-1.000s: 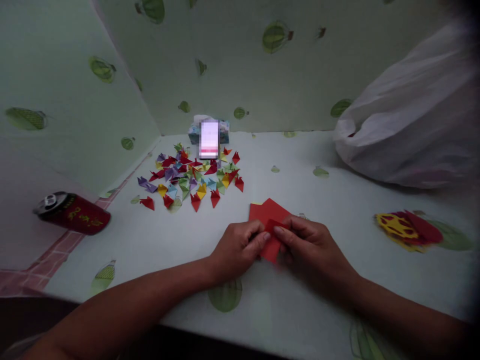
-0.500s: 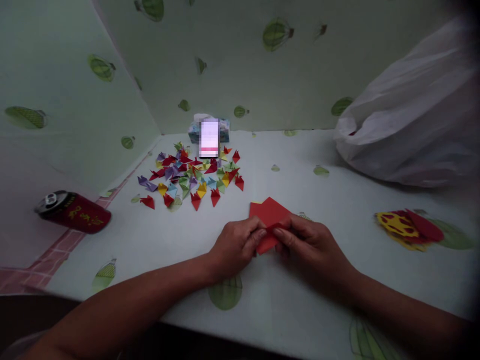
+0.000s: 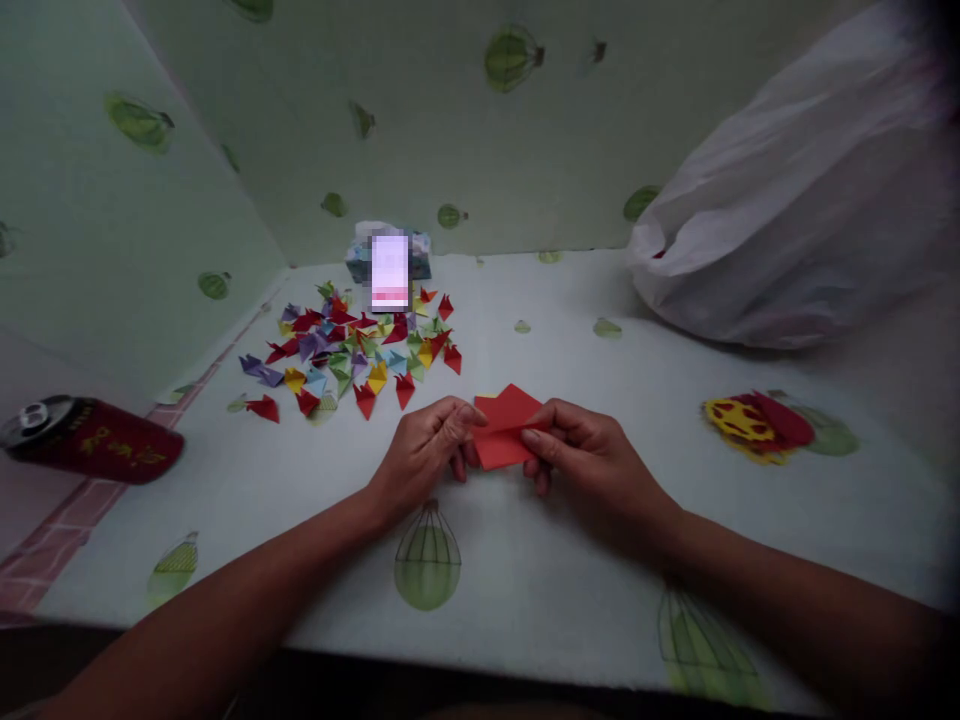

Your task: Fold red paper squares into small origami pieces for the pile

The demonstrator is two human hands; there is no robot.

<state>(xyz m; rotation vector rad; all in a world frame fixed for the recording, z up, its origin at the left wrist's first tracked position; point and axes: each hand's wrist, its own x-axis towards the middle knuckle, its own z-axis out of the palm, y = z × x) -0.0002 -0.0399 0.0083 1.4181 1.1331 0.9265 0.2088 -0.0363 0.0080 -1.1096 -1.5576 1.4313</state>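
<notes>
A partly folded sheet of red origami paper (image 3: 507,425) is held between my two hands above the table; a crease runs across it and a bit of yellow shows at its upper left edge. My left hand (image 3: 429,445) pinches the paper's left side between thumb and fingers. On the right side, my right hand (image 3: 581,447) grips it with the thumb on top and the fingers curled underneath. Beyond the hands, to the left, several small folded paper cranes (image 3: 343,350) in red, purple, yellow, green and blue lie in a cluster.
A phone (image 3: 390,270) with a lit screen leans on a tissue box (image 3: 360,262) behind the cranes. At left a red drink can (image 3: 97,440) lies on its side. Yellow and red cut-outs (image 3: 750,422) lie at right, before a large white plastic bag (image 3: 765,230). The table (image 3: 337,620) ends in front.
My left thumb has moved from the paper's lower middle to its left edge, and the hands are farther apart. The whole view has shifted, so the scene sits farther left.
</notes>
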